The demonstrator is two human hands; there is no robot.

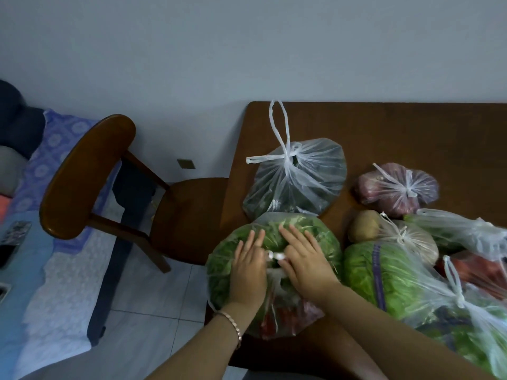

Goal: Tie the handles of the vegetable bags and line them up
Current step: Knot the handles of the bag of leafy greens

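Hands, left (248, 270) and right (304, 261), on clear greens bag (223, 259)

Left hand (248, 266), right hand (303, 259) flat on greens bag (223, 260), tied bag (295, 182) behind, table (384, 127)

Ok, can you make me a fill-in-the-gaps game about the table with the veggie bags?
1. The left hand and the right hand both rest on a bag of ____ leaves.
2. The bracelet is on the ____ wrist.
3. The chair beside the table is made of ____.

Missing words: green; left; wood.
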